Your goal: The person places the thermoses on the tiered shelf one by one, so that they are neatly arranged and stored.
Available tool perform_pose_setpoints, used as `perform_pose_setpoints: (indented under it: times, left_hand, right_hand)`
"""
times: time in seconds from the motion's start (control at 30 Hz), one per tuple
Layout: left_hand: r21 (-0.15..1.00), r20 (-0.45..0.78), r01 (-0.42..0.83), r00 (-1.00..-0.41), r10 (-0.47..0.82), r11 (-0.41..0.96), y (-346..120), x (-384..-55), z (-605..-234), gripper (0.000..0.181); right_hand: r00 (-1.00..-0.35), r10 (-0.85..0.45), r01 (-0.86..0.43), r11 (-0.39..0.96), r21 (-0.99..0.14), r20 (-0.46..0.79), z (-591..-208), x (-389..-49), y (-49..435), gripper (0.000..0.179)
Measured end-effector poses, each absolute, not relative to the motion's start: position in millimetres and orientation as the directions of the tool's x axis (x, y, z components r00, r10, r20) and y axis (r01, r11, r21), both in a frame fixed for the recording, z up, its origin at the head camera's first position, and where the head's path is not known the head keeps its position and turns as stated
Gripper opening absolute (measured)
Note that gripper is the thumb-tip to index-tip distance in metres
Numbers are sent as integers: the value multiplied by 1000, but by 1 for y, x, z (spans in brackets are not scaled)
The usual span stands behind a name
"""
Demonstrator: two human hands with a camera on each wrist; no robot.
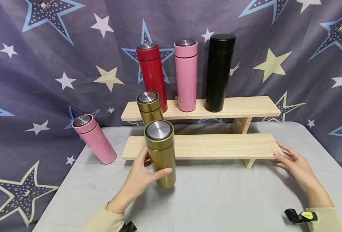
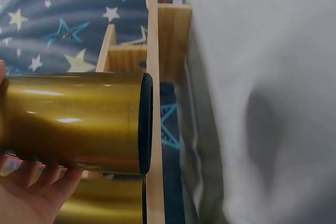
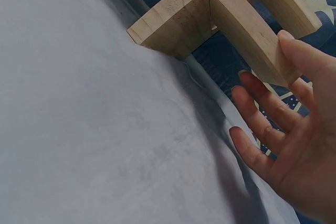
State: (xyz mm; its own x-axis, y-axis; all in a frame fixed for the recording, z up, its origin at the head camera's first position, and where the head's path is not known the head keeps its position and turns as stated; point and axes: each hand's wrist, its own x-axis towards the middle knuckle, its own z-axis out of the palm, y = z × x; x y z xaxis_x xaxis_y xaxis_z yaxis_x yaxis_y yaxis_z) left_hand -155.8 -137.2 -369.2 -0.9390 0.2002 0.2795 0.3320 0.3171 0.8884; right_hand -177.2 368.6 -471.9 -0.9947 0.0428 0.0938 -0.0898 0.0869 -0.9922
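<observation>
My left hand [image 1: 137,182] grips a gold thermos bottle [image 1: 163,161] by its side, thumb across the front. The bottle is nearly upright, with a silver disc in its lid, in front of the lower shelf's left part. In the left wrist view, the bottle's dark base [image 2: 146,124] is beside the shelf edge. A second gold thermos bottle [image 1: 149,108] stands behind it, partly hidden. My right hand [image 1: 297,166] holds the right end of the lower wooden shelf [image 1: 217,146] between thumb and index finger; the right wrist view shows the other fingers [image 3: 257,150] spread loosely below.
On the upper shelf [image 1: 255,106] stand a red bottle [image 1: 153,77], a pink bottle [image 1: 186,80] and a tall black bottle [image 1: 219,74]. Another pink bottle [image 1: 96,141] stands on the grey-covered table [image 1: 211,199], left of the rack. A star-patterned curtain [image 1: 78,54] hangs behind.
</observation>
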Motion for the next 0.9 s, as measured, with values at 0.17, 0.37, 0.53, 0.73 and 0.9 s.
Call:
perform_pose_setpoints:
  times: [0.17, 0.37, 0.53, 0.73, 0.9]
  left_hand:
    - [903, 271, 328, -936, 225, 278, -117, -164, -369, 75]
    - [908, 288, 343, -928, 238, 239, -95, -174, -365, 71]
    - [911, 304, 354, -923, 234, 213, -80, -184, -359, 72]
    - [910, 337, 378, -914, 227, 170, -65, -200, -355, 70]
    - [894, 376, 411, -904, 202, 176, -54, -213, -355, 70]
  right_hand:
    - [-995, 42, -90, 79, -993, 93, -472, -178, 368, 61]
    - [-996, 48, -76, 99, -992, 81, -471, -177, 369, 61]
    - [-996, 47, -73, 91, -993, 77, -471, -177, 369, 61]
    - [-996, 43, -71, 74, -995, 74, -472, -177, 369, 61]
    - [-995, 35, -87, 48, -995, 89, -473, -178, 369, 61]
